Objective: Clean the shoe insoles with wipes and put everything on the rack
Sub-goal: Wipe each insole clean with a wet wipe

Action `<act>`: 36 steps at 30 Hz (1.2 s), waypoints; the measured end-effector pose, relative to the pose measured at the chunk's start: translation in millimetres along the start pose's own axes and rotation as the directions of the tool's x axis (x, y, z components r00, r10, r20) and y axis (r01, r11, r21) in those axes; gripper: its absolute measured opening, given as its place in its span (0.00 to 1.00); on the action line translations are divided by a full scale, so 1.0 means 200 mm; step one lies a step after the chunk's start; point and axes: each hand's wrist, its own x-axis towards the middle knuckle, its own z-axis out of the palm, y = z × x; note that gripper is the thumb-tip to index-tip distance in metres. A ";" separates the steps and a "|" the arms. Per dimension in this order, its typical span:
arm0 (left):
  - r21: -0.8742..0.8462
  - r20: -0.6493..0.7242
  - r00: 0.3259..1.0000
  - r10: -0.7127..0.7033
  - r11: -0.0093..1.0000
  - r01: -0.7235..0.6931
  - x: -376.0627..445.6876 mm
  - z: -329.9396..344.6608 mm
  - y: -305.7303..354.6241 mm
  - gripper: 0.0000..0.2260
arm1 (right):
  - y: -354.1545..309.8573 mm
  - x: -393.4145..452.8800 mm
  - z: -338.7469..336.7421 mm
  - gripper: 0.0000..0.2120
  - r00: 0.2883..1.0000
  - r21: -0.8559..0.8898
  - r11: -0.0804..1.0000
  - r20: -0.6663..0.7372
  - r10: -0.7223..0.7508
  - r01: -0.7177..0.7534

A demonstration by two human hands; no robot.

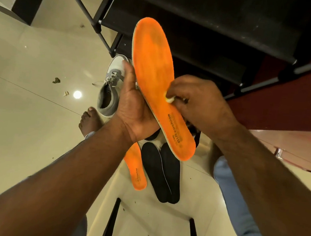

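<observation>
My left hand grips an orange insole from underneath, toe end pointing up toward the rack. A small white wipe is pinched in my right hand and pressed on the insole's middle. On the floor below lie a second orange insole and two black insoles side by side. A grey and white sneaker stands on the floor to the left of my left hand.
The black shoe rack fills the top of the view, its shelves dark. A reddish wooden panel stands at the right. Small scraps lie on the cream tiled floor. My bare foot rests near the sneaker.
</observation>
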 end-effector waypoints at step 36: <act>-0.012 -0.008 1.000 -0.009 1.000 0.009 -0.02 -0.02 0.02 0.36 | -0.07 -0.01 0.03 0.09 0.994 0.010 0.994 -0.007 -0.108 0.109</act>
